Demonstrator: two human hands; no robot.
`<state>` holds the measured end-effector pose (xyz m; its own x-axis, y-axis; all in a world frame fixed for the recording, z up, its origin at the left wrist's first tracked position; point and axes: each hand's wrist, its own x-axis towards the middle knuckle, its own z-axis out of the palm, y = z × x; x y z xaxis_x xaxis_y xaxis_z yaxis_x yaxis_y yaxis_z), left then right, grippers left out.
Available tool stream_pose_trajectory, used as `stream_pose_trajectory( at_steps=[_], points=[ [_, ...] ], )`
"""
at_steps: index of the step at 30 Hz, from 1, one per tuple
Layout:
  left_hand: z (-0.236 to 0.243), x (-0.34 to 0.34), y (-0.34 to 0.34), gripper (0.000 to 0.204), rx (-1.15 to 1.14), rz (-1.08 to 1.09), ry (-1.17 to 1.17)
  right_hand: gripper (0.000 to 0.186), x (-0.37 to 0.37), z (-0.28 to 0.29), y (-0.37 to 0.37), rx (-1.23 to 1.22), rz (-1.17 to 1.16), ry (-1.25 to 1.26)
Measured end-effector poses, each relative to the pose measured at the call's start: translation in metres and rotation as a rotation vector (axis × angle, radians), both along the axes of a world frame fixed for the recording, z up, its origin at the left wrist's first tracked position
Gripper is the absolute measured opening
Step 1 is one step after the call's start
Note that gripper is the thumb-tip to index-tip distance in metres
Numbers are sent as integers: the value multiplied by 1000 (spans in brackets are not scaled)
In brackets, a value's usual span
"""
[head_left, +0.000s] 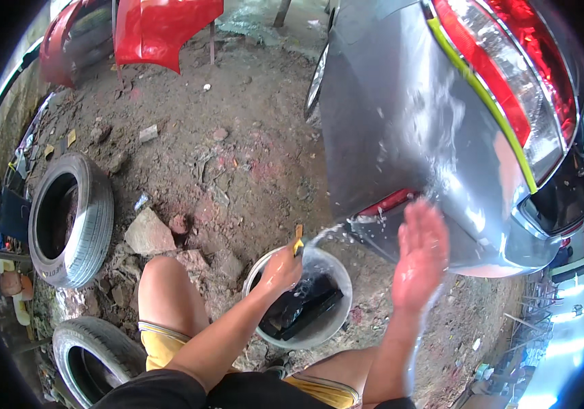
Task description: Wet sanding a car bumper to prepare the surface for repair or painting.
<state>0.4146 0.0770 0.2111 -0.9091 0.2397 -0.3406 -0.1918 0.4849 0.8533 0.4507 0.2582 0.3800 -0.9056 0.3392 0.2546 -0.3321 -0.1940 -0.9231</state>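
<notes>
My left hand (282, 270) is closed over the far left of a pale round bucket (344, 315). It grips a small yellow and dark piece (298, 247) whose kind I cannot make out. Inside the bucket sit black, block-like things (312, 307) in water. Right of the bucket, my right hand (422, 255) is raised with its palm and fingers stretched flat, wet and slightly blurred, seemingly empty. Drops and a streak of water (326, 234) hang in the air between the bucket and the grey car (387, 136). The car's rear corner is wet, and a red reflector (387, 202) shows low on it.
Yellow-green tape (489, 102) edges the car's tail light (510, 75). Two tyres, one upright (94, 225) and one lower (67, 334), stand at left. Rocks (149, 233) lie on the dirt ground. Red body panels (162, 31) hang at the far left.
</notes>
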Motion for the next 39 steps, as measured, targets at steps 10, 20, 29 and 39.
stream_pose_trajectory(
  at_steps=[10,20,29,39],
  points=[
    [240,-126,93,72,303,200,998,59,73,-271,43,1257,-228,-471],
    [241,-95,105,59,-115,-87,1452,53,71,-264,45,1169,-229,-515],
    [186,-110,105,66,395,246,1499,49,70,-253,37,1140,-216,-631],
    [2,-57,130,78,237,362,1045,48,62,-266,36,1168,-212,-443]
  ],
)
